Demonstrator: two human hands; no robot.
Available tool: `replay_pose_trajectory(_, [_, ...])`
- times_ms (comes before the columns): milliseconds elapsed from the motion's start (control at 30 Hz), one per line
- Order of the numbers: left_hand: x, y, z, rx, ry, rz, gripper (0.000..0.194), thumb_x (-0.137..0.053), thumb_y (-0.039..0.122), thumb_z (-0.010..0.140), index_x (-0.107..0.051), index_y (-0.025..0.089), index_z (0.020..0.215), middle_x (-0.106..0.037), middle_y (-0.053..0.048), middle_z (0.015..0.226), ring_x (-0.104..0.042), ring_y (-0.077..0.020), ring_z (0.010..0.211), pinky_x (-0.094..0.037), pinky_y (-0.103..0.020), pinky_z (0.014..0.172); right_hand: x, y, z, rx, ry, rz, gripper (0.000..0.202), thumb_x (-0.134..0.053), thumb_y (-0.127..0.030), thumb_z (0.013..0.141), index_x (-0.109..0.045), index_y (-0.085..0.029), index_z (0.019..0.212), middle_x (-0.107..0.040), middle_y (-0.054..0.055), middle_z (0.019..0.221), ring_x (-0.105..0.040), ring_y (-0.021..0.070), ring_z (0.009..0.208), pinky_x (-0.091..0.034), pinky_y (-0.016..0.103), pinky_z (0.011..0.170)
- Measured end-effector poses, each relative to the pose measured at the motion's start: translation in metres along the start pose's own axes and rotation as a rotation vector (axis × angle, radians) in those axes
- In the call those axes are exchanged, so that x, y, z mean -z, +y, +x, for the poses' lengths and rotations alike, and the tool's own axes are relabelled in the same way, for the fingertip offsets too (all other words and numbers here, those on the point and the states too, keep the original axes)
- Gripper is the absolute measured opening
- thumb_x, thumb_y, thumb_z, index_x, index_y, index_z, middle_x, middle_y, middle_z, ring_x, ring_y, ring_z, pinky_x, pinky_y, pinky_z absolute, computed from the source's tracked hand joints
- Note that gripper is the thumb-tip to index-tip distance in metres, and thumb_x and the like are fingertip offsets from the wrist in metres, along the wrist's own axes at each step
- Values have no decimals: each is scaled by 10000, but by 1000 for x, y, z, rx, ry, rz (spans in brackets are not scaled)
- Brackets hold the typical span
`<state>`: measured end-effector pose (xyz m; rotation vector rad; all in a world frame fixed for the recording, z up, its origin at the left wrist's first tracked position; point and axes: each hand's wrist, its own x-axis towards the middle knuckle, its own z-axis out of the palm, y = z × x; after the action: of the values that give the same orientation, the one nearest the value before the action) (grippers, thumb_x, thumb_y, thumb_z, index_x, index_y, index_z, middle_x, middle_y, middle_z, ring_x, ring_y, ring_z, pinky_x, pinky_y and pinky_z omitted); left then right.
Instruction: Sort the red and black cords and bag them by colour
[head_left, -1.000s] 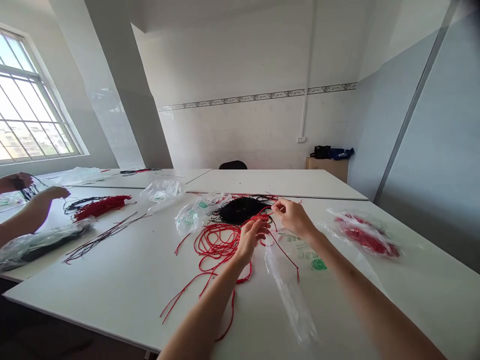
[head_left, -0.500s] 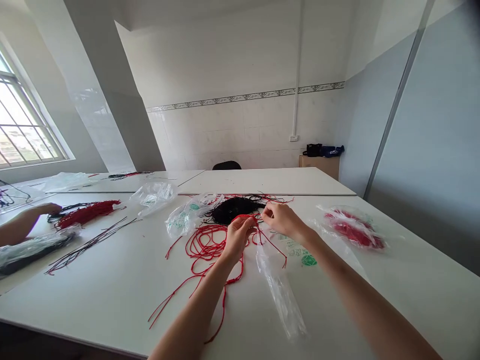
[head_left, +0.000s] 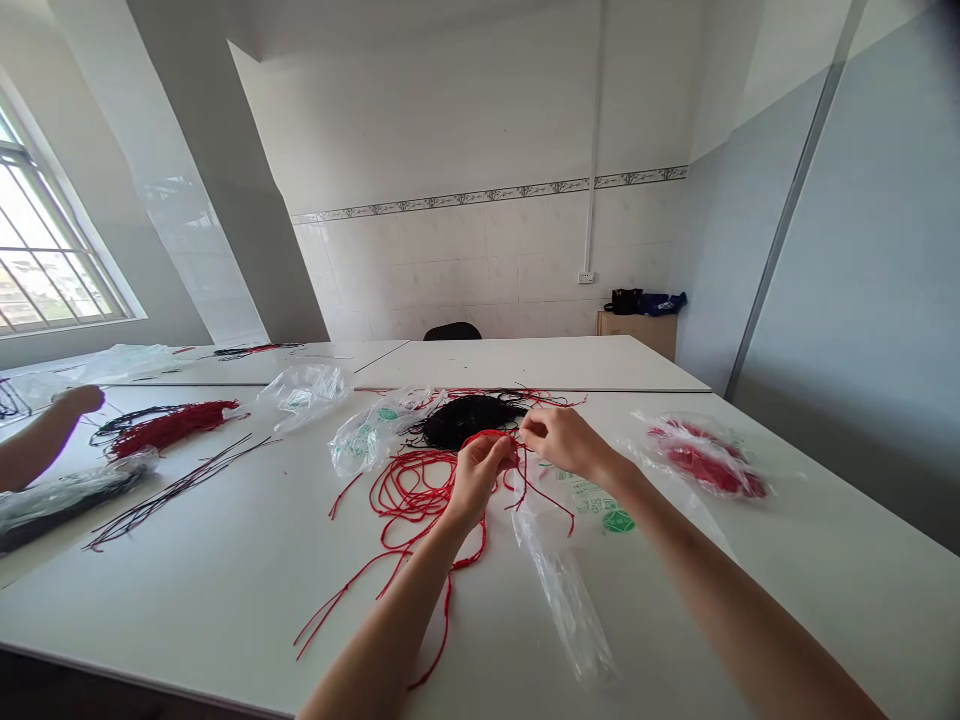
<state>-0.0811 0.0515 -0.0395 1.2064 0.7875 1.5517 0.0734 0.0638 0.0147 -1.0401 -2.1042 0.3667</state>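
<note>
My left hand (head_left: 484,473) is closed, pinching a red cord (head_left: 489,434) near the middle of the table, with thin ends hanging to its right. Just beside it, my right hand (head_left: 556,436) is closed with thumb and fingertips together at the cord's strands; the exact grip is too small to make out. Loops of loose red cord (head_left: 411,487) lie on the table left of and below my left hand. Behind both hands rests a bundle of black cords (head_left: 466,420). A clear plastic bag (head_left: 566,600) lies under and in front of them.
On the right lies a plastic bag of red cord (head_left: 709,458). Crumpled clear bags (head_left: 304,392) sit left of the black bundle. Farther left are a red cord bundle (head_left: 174,428), dark loose cords (head_left: 176,492), a bagged black bundle (head_left: 75,500) and another person's hand (head_left: 81,400).
My hands stay almost in place at the red cord, with only slight finger movement. The other person's hand at the left has moved up and left, away from the bundle there.
</note>
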Motion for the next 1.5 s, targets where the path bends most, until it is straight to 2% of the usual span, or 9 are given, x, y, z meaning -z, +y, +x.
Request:
replay_pose_trajectory(267, [7,-1,5,1,136,-67,172,-618,293,672,-524,149,672,-510,35,587,-512,-70,549,-438,-217,600,29,-5,1,-73,487,262,177,-461,-323,787,-524,-176,712,-561,-10,601,-515,102,518,-388,210,517])
replay_pose_trajectory(500, [26,-8,16,18,412,-138,138,-583,233,618,-470,157,602,-439,57,536,-469,-60,493,-426,-212,547,68,-2,1,-7,890,705,97,-470,-241,775,-463,-184,697,-467,-63,517,-474,76,418,-388,187,433])
replay_pose_trajectory(667, [41,-9,22,40,615,-233,112,-540,204,607,-436,165,613,-424,61,540,-459,-60,475,-430,-222,526,104,-6,-10,141,992,880,42,-471,-170,765,-472,-190,728,-495,-64,544,-520,101,430,-485,271,508])
replay_pose_trajectory(833, [45,-7,24,50,665,-330,108,-552,184,616,-458,162,664,-479,44,584,-501,-62,497,-455,-224,559,122,-23,-27,267,1038,879,96,-480,-161,774,-539,-225,733,-530,-35,600,-583,147,495,-517,392,639])
replay_pose_trajectory(967, [46,-7,24,68,695,-389,67,-517,165,649,-461,165,685,-496,35,596,-543,-70,532,-470,-223,583,127,-45,-42,359,1121,808,138,-475,-284,840,-581,-290,752,-511,-22,656,-616,177,635,-498,406,729])
replay_pose_trajectory(1100, [44,-5,23,72,688,-400,66,-511,163,661,-475,167,717,-504,31,599,-548,-76,530,-468,-225,571,127,-55,-49,367,1095,765,142,-461,-333,856,-585,-326,786,-513,-18,685,-625,221,807,-473,420,809])
replay_pose_trajectory(1233, [40,-4,21,64,647,-366,99,-537,189,656,-488,169,740,-516,26,615,-546,-85,530,-454,-229,547,111,-44,-39,346,941,773,91,-479,-257,846,-567,-269,825,-566,-1,740,-630,201,828,-496,400,769])
replay_pose_trajectory(1400, [38,-6,20,65,625,-294,163,-575,249,628,-491,168,743,-516,29,637,-536,-84,522,-404,-209,493,69,-48,7,247,512,715,141,-487,-322,832,-521,-185,818,-602,21,790,-618,145,822,-503,331,759])
replay_pose_trajectory(1500, [38,-9,19,80,633,-254,187,-573,272,613,-492,166,745,-514,35,648,-516,-72,506,-386,-203,485,56,-78,46,380,476,630,184,-434,-358,860,-499,-187,838,-586,13,836,-595,121,880,-472,300,807])
